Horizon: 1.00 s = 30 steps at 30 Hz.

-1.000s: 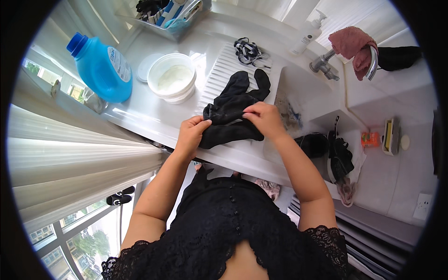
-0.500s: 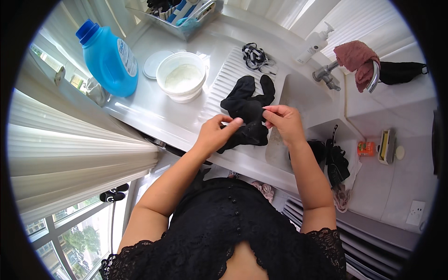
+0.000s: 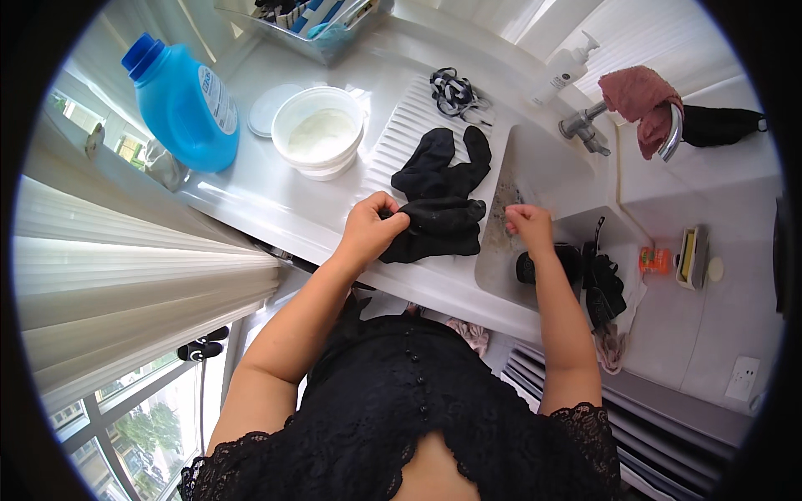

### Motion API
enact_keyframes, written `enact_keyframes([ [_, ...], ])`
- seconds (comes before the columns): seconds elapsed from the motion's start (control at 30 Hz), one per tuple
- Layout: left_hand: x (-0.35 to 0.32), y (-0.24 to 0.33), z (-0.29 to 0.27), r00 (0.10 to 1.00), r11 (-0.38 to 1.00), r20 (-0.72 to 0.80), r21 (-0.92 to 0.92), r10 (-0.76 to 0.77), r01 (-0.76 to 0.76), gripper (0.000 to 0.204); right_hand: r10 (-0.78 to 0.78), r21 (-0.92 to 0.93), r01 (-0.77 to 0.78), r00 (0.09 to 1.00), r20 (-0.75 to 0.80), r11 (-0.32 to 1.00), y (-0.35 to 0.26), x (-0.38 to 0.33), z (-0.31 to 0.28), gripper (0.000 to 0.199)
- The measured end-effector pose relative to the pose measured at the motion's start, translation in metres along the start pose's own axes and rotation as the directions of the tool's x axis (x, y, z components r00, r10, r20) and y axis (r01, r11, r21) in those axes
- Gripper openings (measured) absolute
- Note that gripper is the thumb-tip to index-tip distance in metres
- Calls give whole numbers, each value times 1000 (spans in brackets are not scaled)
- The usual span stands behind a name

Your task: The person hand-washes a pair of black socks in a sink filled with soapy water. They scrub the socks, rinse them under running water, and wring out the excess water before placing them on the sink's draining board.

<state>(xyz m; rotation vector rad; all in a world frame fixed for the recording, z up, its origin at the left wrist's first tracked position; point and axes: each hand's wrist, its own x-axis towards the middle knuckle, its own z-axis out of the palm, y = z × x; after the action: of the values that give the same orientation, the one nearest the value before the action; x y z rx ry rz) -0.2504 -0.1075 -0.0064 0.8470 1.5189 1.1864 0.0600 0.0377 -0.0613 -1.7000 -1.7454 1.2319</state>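
Black socks (image 3: 430, 167) lie on the white ribbed washboard (image 3: 403, 125) beside the sink. The nearer black sock (image 3: 439, 225) is spread crosswise, its dark cloth dotted with pale specks. My left hand (image 3: 373, 225) pinches its left end between thumb and fingers. Off to the right, my right hand (image 3: 530, 225) hovers over the sink basin (image 3: 511, 188), apart from the socks. Its fingers are drawn together, and whatever they may hold is too small to make out. Dark grit speckles the basin below it.
Left of the washboard stand a white tub (image 3: 322, 125) of pale powder and a blue detergent bottle (image 3: 188, 108). A pink cloth (image 3: 642, 100) drapes over the faucet (image 3: 585, 129). Black-and-white straps (image 3: 455, 92) lie at the back, and a black brush (image 3: 603, 292) sits right of the sink.
My right hand has let go of the sock and moved right, over the basin. My left hand has shifted slightly left and now pinches the nearer sock, which lies flatter.
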Motion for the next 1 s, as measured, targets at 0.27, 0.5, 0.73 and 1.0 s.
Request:
enact_keyframes([
  [0.27,5,-1,-1,997,986,32,-153,-65,69,26,38,-798,293,930,367,527,20,-17,21,25],
  [0.5,5,-3,2,997,980,36,-183,-74,80,28,-508,-69,522,848,154,850,-125,-59,14,19],
  [0.73,6,-4,1,996,980,36,-181,-78,84,27,-473,4,474,880,39,881,-109,-39,13,8],
  [1.0,5,-2,2,999,989,17,-137,-50,52,24,-436,-123,467,874,214,876,-119,-46,35,23],
])
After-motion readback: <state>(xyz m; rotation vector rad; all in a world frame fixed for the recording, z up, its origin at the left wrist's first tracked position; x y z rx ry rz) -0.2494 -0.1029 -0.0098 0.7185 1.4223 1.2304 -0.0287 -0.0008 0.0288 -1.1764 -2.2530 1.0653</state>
